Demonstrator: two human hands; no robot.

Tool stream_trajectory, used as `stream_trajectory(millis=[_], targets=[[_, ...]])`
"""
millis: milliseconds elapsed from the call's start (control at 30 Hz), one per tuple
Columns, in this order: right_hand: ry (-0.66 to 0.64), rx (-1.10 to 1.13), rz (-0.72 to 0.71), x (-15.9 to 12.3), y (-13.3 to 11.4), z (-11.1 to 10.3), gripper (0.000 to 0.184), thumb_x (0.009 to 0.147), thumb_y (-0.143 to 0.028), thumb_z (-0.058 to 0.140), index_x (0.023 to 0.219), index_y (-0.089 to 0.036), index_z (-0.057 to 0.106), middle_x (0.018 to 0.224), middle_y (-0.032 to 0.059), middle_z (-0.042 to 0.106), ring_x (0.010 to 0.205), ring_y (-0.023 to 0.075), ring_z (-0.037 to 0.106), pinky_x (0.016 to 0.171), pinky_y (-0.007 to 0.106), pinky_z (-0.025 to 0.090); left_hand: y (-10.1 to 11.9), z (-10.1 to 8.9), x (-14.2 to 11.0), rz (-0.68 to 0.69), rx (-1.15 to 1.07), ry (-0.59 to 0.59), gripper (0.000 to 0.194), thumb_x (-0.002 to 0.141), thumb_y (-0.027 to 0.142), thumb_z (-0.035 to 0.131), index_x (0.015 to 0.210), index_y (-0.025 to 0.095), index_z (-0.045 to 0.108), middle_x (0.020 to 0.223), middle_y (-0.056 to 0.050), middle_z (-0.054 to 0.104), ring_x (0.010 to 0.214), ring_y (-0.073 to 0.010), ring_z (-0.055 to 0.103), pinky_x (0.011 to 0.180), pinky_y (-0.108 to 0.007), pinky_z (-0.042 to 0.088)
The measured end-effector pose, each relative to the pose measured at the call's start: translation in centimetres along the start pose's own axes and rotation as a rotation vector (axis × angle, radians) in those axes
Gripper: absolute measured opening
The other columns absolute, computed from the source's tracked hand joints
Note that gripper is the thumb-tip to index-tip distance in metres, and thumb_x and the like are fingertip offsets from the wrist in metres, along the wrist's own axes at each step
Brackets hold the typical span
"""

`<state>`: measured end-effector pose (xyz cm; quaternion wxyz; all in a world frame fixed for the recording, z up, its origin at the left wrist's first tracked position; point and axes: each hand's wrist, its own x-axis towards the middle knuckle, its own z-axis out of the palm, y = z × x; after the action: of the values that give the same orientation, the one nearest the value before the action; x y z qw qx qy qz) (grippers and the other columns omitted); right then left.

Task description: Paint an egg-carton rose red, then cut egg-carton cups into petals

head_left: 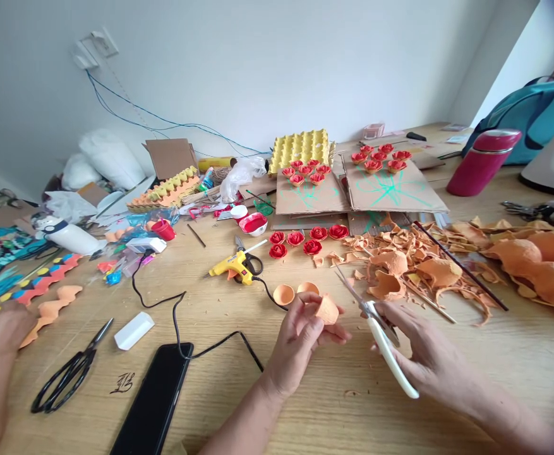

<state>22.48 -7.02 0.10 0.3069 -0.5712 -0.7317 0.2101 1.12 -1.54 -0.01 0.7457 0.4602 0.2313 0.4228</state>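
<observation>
Between the thumb and fingers of my left hand (300,341) is an orange egg-carton cup (327,310), tilted on its side. My right hand (419,354) grips white-handled scissors (390,360), whose blades point up and left, apart from the cup. Just behind my left hand stand two more orange cups (283,295). A heap of orange carton scraps (400,253) lies beyond the scissors. Several red paper roses (312,247) sit on the table, and more rest on cardboard sheets (395,189) farther back.
A yellow glue gun (234,268) lies near the middle with its black cord. Black scissors (72,373) and a phone (153,398) are at front left. A co-worker's hand (2,335) touches an orange carton strip (54,309). A pink bottle (482,163) stands right.
</observation>
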Motion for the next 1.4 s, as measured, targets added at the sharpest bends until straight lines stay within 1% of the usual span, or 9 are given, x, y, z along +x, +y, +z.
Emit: stream_trajectory(millis=[100, 167, 300, 400, 500, 667, 933, 1133, 1400], targets=[[0.016, 0.217, 0.085, 0.0, 0.1, 0.2, 0.018, 0.094, -0.039, 0.053, 0.088, -0.023, 0.056, 0.083, 0.0028, 0.06, 0.081, 0.0202, 0.058, 0.07, 0.03, 0.049, 0.0, 0.0, 0.0, -0.102, -0.086, -0.015, 0.029, 0.087, 0.044, 0.066, 0.097, 0.017, 0.061, 0.123, -0.012, 0.063, 0.087, -0.0202, 0.068, 0.075, -0.032, 0.053], [0.03, 0.379, 0.126, 0.1, 0.0, 0.5, 0.018, 0.093, -0.042, 0.056, 0.094, -0.024, 0.057, 0.085, 0.0025, 0.061, 0.083, 0.0202, 0.059, 0.073, 0.031, 0.051, -0.2, 0.1, -0.1, -0.148, -0.092, -0.026, 0.028, 0.085, 0.043, 0.069, 0.091, 0.017, 0.065, 0.125, -0.011, 0.061, 0.085, -0.0176, 0.065, 0.069, -0.028, 0.049], [0.082, 0.628, 0.199, 0.5, -0.8, 1.1, 0.035, 0.085, -0.052, 0.066, 0.105, -0.025, 0.057, 0.092, 0.004, 0.063, 0.084, 0.0207, 0.061, 0.075, 0.032, 0.054, -0.8, 0.3, -0.1, -0.226, -0.186, -0.023, 0.026, 0.083, 0.041, 0.074, 0.088, 0.017, 0.066, 0.098, -0.007, 0.067, 0.068, -0.0093, 0.053, 0.06, -0.021, 0.039], [0.112, 0.731, 0.246, 0.6, -1.3, 1.6, 0.04, 0.08, -0.057, 0.07, 0.102, -0.025, 0.059, 0.081, 0.0015, 0.061, 0.07, 0.017, 0.059, 0.063, 0.028, 0.053, -1.3, 0.5, -0.1, -0.274, -0.229, -0.025, 0.031, 0.082, 0.044, 0.073, 0.093, 0.016, 0.065, 0.089, -0.006, 0.065, 0.064, -0.0086, 0.052, 0.056, -0.021, 0.038], [0.107, 0.814, 0.255, 0.6, -1.4, 2.0, 0.037, 0.08, -0.053, 0.072, 0.1, -0.025, 0.058, 0.078, -0.001, 0.06, 0.067, 0.0143, 0.056, 0.062, 0.025, 0.05, -1.6, 0.6, -0.1, -0.232, -0.14, -0.069, 0.037, 0.085, 0.047, 0.07, 0.103, 0.017, 0.06, 0.088, -0.005, 0.064, 0.066, -0.0102, 0.056, 0.058, -0.022, 0.042], [0.103, 0.775, 0.269, 0.6, -1.5, 2.1, 0.038, 0.077, -0.051, 0.076, 0.096, -0.023, 0.059, 0.084, -0.0002, 0.062, 0.072, 0.0149, 0.057, 0.064, 0.025, 0.05, -1.8, 0.6, -0.1, -0.094, 0.145, -0.05, 0.036, 0.081, 0.037, 0.077, 0.105, 0.016, 0.059, 0.104, -0.009, 0.068, 0.08, -0.0133, 0.06, 0.061, -0.02, 0.044], [0.113, 0.836, 0.251, 0.7, -1.6, 2.3, 0.039, 0.077, -0.046, 0.078, 0.101, -0.024, 0.058, 0.083, -0.0005, 0.062, 0.072, 0.0149, 0.058, 0.063, 0.025, 0.051, -1.1, 1.1, -0.2, -0.176, 0.069, -0.008, 0.041, 0.085, 0.047, 0.069, 0.109, 0.015, 0.06, 0.107, -0.012, 0.069, 0.082, -0.0178, 0.068, 0.068, -0.027, 0.055], [0.065, 0.8, 0.24, 0.4, -1.3, 2.7, 0.034, 0.083, -0.046, 0.072, 0.103, -0.024, 0.057, 0.085, 0.0004, 0.063, 0.076, 0.0163, 0.061, 0.068, 0.027, 0.052, -1.1, 1.1, -0.2, -0.126, 0.211, 0.006, 0.042, 0.082, 0.049, 0.072, 0.105, 0.015, 0.062, 0.1, -0.009, 0.067, 0.08, -0.0172, 0.064, 0.058, -0.023, 0.053], [0.147, 0.758, 0.228, 0.6, -1.4, 3.0, 0.033, 0.084, -0.046, 0.07, 0.105, -0.024, 0.056, 0.09, 0.0011, 0.062, 0.082, 0.0162, 0.061, 0.072, 0.027, 0.052, -1.5, 0.9, -0.3, -0.065, 0.358, 0.044, 0.035, 0.083, 0.04, 0.072, 0.107, 0.017, 0.061, 0.107, -0.01, 0.069, 0.094, -0.0207, 0.067, 0.063, -0.022, 0.055]])
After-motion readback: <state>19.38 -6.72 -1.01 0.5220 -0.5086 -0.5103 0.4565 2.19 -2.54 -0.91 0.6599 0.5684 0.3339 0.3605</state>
